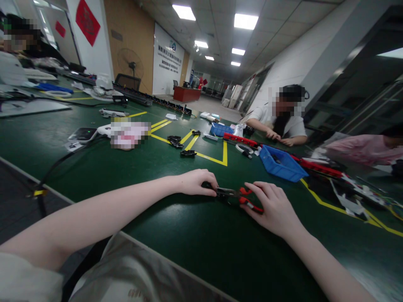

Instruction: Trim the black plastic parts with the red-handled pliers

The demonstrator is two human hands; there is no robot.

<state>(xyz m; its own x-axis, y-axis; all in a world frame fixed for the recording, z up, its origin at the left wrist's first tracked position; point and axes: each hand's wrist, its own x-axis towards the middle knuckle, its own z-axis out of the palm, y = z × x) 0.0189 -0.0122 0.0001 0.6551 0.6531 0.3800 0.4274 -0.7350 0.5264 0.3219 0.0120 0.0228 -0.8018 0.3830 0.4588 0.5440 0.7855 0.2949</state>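
My right hand [271, 206] grips the red handles of a pair of pliers [236, 195] that lies low over the green table [189, 235]. The pliers' dark jaws point left toward my left hand [197, 183]. My left hand is closed in a pinch around a small dark part right at the jaw tips; the part is too small to name. Both forearms reach in from the bottom of the view.
A blue bin [281, 164] stands just beyond my right hand, and a second blue bin [220, 129] sits farther back. Small black parts [188, 153] lie inside yellow tape lines [214, 158]. A person [280, 123] works across the table, with red and black strips [317, 167] on the right.
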